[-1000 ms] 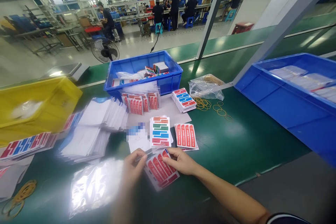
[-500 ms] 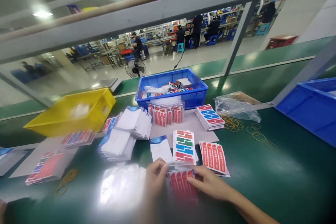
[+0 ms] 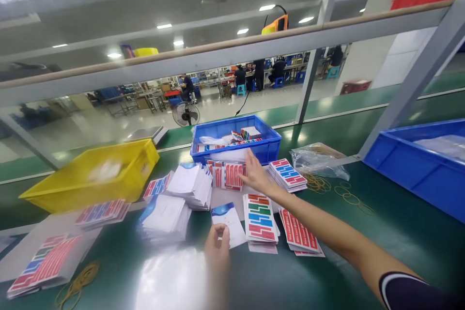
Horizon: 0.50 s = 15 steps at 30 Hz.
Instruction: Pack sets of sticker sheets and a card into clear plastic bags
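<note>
My left hand [image 3: 218, 244] is at the front with its fingers curled, pinching the lower left edge of a white card with a blue top [image 3: 227, 220]. Further back, my right hand [image 3: 255, 173] reaches to a row of upright clear packets of red labels [image 3: 232, 176], its thumb and fingers around the right edge of one. Under my right forearm lie a stack of multicoloured label sheets [image 3: 259, 218] and a stack of red label sheets [image 3: 300, 235]. Left of the card are piles of white cards [image 3: 165, 218].
Behind the packets stands a blue bin [image 3: 236, 147] of labels. A yellow bin [image 3: 94, 174] is at left, another blue bin [image 3: 417, 164] at right. Rubber bands [image 3: 350, 193] and a plastic bag [image 3: 319, 161] lie right; red-and-blue label sheets [image 3: 286, 174] sit nearby.
My right hand has moved from the front up to the standing row, and the packet both hands held has left the front. The white card is now tilted by my left hand. The view has tipped upward.
</note>
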Each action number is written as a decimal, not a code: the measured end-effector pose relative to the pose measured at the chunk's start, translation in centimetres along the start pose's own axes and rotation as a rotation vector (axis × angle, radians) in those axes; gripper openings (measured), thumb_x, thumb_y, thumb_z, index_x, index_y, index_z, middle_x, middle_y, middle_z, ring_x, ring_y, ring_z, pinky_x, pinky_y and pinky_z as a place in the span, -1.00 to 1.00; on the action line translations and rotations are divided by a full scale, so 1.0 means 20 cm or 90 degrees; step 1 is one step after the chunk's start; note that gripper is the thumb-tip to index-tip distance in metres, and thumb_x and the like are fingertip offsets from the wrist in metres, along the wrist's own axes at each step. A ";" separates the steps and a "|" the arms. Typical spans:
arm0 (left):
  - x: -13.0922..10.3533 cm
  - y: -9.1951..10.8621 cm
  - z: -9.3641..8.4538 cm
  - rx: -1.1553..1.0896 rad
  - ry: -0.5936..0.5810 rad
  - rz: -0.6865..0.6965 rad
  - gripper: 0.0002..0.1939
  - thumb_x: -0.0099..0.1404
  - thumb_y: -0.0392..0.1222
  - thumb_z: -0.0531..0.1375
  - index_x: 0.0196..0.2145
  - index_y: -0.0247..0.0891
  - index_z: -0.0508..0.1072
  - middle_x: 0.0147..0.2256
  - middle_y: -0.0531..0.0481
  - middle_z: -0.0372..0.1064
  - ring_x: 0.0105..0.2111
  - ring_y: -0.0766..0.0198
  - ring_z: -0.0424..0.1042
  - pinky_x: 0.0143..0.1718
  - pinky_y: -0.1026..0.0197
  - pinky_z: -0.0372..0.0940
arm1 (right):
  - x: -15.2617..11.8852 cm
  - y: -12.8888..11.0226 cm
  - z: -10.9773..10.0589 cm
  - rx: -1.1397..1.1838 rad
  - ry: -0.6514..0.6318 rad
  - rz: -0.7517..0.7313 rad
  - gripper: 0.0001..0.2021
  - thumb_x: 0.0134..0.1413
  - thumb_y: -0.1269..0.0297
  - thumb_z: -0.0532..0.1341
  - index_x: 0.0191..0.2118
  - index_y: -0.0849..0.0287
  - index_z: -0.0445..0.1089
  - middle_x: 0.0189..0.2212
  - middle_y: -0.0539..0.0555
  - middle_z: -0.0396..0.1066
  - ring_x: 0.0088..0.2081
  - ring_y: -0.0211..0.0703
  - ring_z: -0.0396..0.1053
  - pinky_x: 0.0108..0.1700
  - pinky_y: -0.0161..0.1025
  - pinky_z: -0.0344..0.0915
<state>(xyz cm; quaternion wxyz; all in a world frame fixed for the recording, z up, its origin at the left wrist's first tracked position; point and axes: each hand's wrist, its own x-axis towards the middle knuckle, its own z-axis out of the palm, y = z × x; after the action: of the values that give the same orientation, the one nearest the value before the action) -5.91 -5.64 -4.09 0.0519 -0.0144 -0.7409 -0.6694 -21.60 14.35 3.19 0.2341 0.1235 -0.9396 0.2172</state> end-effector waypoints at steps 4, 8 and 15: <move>0.00 -0.02 0.03 0.028 -0.027 -0.021 -0.51 0.24 0.21 0.04 -0.23 -0.35 0.30 -0.27 -0.13 0.28 -0.28 0.22 0.28 -0.28 0.22 0.18 | 0.00 -0.09 0.21 -0.207 -0.134 -0.118 0.06 -0.26 0.18 0.38 0.34 0.30 -0.18 0.29 0.34 -0.51 0.30 0.27 -0.45 0.27 0.07 -0.23; 0.01 -0.08 0.07 0.042 0.006 -0.010 -0.51 0.22 0.22 0.05 -0.26 -0.33 0.34 -0.28 -0.14 0.31 -0.32 0.22 0.29 -0.33 0.24 0.19 | 0.05 -0.12 0.39 -0.244 -0.144 -0.181 -0.19 -0.08 0.50 0.20 0.32 0.25 -0.08 0.30 0.25 -0.41 0.31 0.13 -0.45 0.28 0.07 -0.40; 0.05 -0.17 0.07 0.025 0.099 0.025 -0.51 0.19 0.22 0.09 -0.30 -0.34 0.38 -0.34 -0.15 0.33 -0.35 0.19 0.32 -0.38 0.23 0.21 | 0.08 -0.15 0.35 -0.256 -0.124 -0.163 -0.27 0.02 0.58 0.09 0.33 0.29 -0.14 0.29 0.29 -0.50 0.30 0.11 -0.51 0.29 0.04 -0.36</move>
<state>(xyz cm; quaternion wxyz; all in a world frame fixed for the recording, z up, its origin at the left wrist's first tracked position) -7.22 -4.69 -7.42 0.1225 0.0241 -0.7474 -0.6525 -24.72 8.30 -0.66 0.1881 0.2127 -0.9587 -0.0180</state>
